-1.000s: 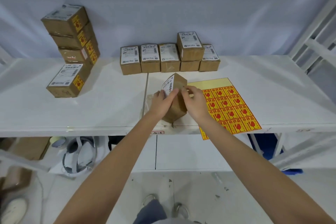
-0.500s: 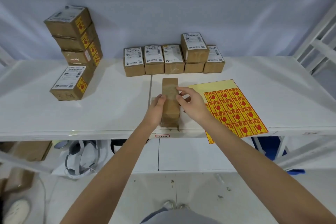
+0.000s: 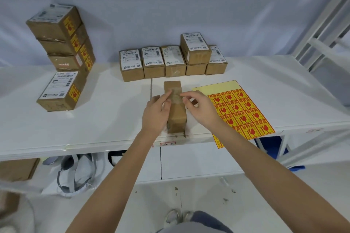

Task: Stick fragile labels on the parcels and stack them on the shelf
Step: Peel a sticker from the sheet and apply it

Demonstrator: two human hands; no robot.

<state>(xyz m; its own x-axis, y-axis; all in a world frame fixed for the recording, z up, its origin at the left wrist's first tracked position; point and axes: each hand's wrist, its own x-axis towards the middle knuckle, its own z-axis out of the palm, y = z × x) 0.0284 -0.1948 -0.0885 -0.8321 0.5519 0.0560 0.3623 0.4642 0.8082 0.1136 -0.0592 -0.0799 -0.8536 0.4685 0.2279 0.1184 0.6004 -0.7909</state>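
Note:
A brown taped parcel (image 3: 177,117) lies on the white shelf (image 3: 94,123) near its front edge, plain taped side up. My left hand (image 3: 156,113) rests against its left side, straight fingers reaching onto the top. My right hand (image 3: 201,108) hovers just right of it, fingers loosely curled, the index tip at the parcel's top edge, holding nothing. The yellow sheet of red fragile labels (image 3: 240,111) lies to the right, overhanging the shelf edge. Labelled parcels stand stacked at the left (image 3: 62,43), one more (image 3: 58,91) in front. A row of unlabelled parcels (image 3: 153,64) lines the back.
A white rack frame (image 3: 322,30) rises at the right. Below the shelf lie a white headset (image 3: 75,174), a cardboard box (image 3: 17,170) and a blue object (image 3: 272,147). My feet show on the floor.
The parcel was tilted up between both hands and has been laid down with the taped side up. My right hand has let go and drawn slightly to the right.

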